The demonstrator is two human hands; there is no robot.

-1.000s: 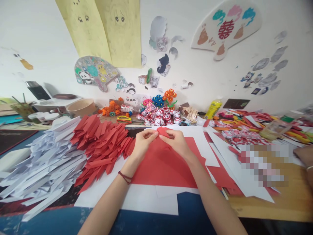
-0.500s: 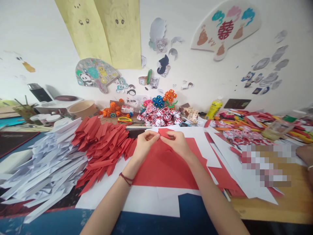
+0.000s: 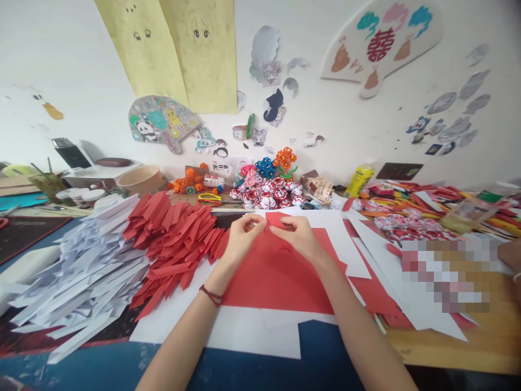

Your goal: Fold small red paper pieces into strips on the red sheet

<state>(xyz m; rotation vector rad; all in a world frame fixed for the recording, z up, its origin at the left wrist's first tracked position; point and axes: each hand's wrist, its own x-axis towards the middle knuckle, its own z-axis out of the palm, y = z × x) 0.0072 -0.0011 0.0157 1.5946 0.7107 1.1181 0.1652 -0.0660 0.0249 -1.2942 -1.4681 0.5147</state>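
Between my fingertips, above the far part of a large red paper sheet [image 3: 280, 288], is a small piece of red paper [image 3: 275, 218]. My left hand [image 3: 245, 234] pinches its left side, thumb against the fingers. Its right side is pinched by my right hand [image 3: 299, 234] in the same way. Part of the piece is hidden behind my fingers. White sheets [image 3: 252, 339] lie under the red one. To the left of my left hand is a heap of folded red paper strips [image 3: 171, 244].
Folded white strips [image 3: 85, 271] pile up further left. Red-and-white paper flowers [image 3: 271, 194] and yellow-handled scissors [image 3: 210, 197] lie behind my hands. A yellow bottle [image 3: 360, 179] stands by the wall. Another person's hand [image 3: 510, 255] shows at the right edge, beside a blurred-out patch.
The whole view has shifted slightly. Both hands keep their pinch on the small red paper, with hardly any change in their pose.
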